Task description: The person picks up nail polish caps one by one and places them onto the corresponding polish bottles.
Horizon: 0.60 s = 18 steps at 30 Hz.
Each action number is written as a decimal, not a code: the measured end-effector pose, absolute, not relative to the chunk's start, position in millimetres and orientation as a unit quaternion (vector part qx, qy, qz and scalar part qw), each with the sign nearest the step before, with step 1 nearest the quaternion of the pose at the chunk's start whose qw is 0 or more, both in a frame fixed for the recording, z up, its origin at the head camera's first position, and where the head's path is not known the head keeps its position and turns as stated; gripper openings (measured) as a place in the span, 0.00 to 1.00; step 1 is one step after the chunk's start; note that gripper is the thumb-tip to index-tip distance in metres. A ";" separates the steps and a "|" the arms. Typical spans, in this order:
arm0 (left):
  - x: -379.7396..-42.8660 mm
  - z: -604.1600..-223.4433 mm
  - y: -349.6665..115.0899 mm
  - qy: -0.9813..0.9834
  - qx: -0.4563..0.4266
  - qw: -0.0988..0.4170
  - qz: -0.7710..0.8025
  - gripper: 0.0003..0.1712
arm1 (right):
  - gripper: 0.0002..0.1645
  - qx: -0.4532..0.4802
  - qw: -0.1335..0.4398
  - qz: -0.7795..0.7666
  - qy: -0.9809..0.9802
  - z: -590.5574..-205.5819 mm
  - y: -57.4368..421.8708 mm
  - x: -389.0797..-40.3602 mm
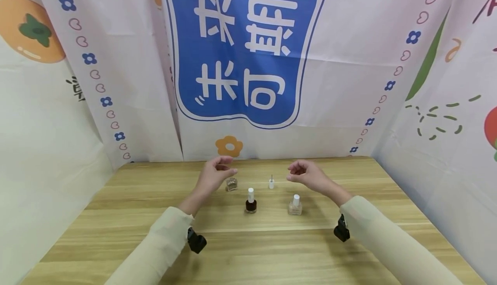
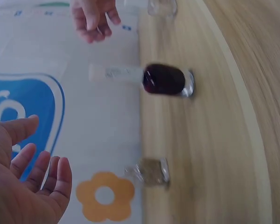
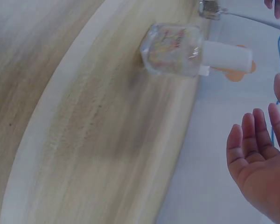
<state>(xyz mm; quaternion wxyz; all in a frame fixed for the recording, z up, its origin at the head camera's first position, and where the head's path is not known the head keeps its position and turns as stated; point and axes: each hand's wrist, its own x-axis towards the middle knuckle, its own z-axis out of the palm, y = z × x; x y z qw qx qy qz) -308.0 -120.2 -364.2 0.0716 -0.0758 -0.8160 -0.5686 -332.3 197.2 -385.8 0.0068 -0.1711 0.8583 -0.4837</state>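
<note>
White printed cloth point(image 1: 349, 90) rises behind and beside everything, its middle filled by a large blue panel point(image 1: 240, 21) with white characters. In front of it spreads a wood-grained tabletop point(image 1: 264, 254). Two cream sleeves, the left point(image 1: 155, 244) and the right point(image 1: 396, 242), reach in from the near edge, each with a small black device point(image 1: 196, 241) at the wrist. The left hand point(image 1: 215, 175) and right hand point(image 1: 308, 175) hang over the far part of the wood, well apart; each grip is wide and holds nothing, fingers loosely bent and thumb away from them. Between the forearms, nearer the person, stands a dark polish bottle point(image 1: 251, 205) with a tall white cap. To its right, on the near side of the right hand, a clear polish bottle point(image 1: 295, 208) stands upright with its white cap on. A smaller glittery bottle point(image 1: 231, 185) stands near the left hand, its clear neck showing. Smallest is a white brush cap point(image 1: 271, 183), standing between the hands with its brush pointing up.
</note>
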 end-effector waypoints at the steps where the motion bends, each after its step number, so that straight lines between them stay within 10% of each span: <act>1: -309.8 -367.3 -123.5 -0.817 -0.073 0.071 -0.567 0.24 | 0.17 -0.176 0.010 -0.481 0.859 -388.2 197.1 -334.2; 18: -332.5 -405.6 -153.5 -0.845 -0.062 0.038 -0.530 0.28 | 0.22 -0.225 0.036 -0.456 0.861 -416.5 189.8 -360.5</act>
